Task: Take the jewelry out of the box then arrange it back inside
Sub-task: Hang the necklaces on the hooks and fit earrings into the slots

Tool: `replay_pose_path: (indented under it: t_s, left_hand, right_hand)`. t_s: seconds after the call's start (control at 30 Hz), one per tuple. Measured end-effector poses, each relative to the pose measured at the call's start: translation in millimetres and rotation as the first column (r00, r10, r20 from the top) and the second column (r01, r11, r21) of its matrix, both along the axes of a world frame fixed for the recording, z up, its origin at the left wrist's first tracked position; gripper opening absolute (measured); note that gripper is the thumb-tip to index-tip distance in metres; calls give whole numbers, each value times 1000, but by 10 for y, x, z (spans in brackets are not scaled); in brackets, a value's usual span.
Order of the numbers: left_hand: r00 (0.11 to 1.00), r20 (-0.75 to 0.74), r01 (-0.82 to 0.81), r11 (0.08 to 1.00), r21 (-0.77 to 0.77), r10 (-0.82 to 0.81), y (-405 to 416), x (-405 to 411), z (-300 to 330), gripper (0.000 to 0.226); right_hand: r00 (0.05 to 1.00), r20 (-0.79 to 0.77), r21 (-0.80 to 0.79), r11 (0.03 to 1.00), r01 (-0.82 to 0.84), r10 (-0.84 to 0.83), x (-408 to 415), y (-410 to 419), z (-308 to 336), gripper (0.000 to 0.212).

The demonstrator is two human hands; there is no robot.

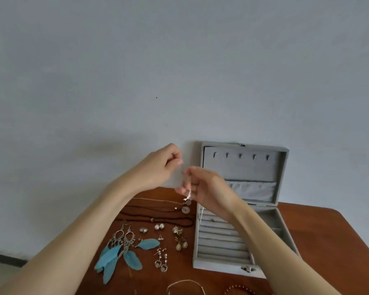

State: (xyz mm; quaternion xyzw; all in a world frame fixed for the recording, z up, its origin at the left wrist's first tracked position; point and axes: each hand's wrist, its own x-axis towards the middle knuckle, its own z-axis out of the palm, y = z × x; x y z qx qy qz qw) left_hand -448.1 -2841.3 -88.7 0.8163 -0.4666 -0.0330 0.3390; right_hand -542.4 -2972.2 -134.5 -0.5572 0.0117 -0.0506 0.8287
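Bracelet [185, 283] lies nearest; both hands pinch a necklace [189, 193].

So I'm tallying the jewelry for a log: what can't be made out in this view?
- Thin chain between left hand and right hand: too fine and blurred to trace.
- Jewelry box ring rows: partly hidden by the right forearm.
- Bracelets at the bottom edge: cut off.
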Motion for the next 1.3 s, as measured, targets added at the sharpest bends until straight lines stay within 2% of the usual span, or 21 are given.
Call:
replay_pose_path:
  t_s: [0.1,0.23,0.43,0.53,0.63,0.67,0.73,0.83,0.93,1.03,1.07,1.13,1.23,1.3]
  left_hand:
    - [999,33,17,998,52,-19,-57,-183,102,13]
    - [997,-19,79,994,73,-77,-143,-351,162,8]
    - [996,-13,90,992,86,-89,-306,-472,222,7]
    - [996,-13,88,994,59,-87,-343,-512,295,9]
    - [993,-64,102,995,-25,-103,-393,-590,346,8]
    - [990,-77,113,992,-49,-116,-418,-625,357,8]
    - [987,-90,129,988,-80,-136,-475,-671,365,9]
    - [993,-75,82,993,-90,-89,-561,-644,320,11]
    - [999,-42,29,998,-62,-32,-644,-599,246,12]
    - [999,16,-38,997,-68,39,-739,-528,157,10]
    - [997,28,-66,995,-78,69,-768,-485,118,10]
    - [989,53,-135,988,-71,139,-819,-386,38,11]
    - [971,95,-215,974,-72,221,-887,-258,-81,12]
    - [956,143,-243,964,-107,257,-933,-206,-139,18]
  right_hand:
    - [998,-23,-146,988,48,-52,-250,-139,95,19]
    - [987,-12,-432,891,139,-160,-476,-384,228,19]
    - [984,-8,-643,754,132,-180,-699,-672,368,19]
    - [986,-10,-610,782,126,-166,-784,-799,330,22]
    - [1000,-12,-358,934,-24,21,-833,-808,262,22]
    - [996,-2,-285,955,-83,86,-838,-791,243,23]
    - [988,14,-243,959,-144,152,-820,-753,197,27]
    - [993,29,-285,953,-100,112,-794,-750,137,29]
    - [995,33,-255,964,-80,91,-772,-790,161,23]
    - [998,-31,-298,954,43,-55,-681,-820,188,29]
    - [989,-50,-365,924,114,-141,-630,-829,176,31]
    - [950,-50,-548,804,232,-308,-532,-843,150,32]
    - [907,33,-788,548,281,-419,-370,-837,99,35]
    - [872,113,-868,380,321,-477,-243,-811,57,43]
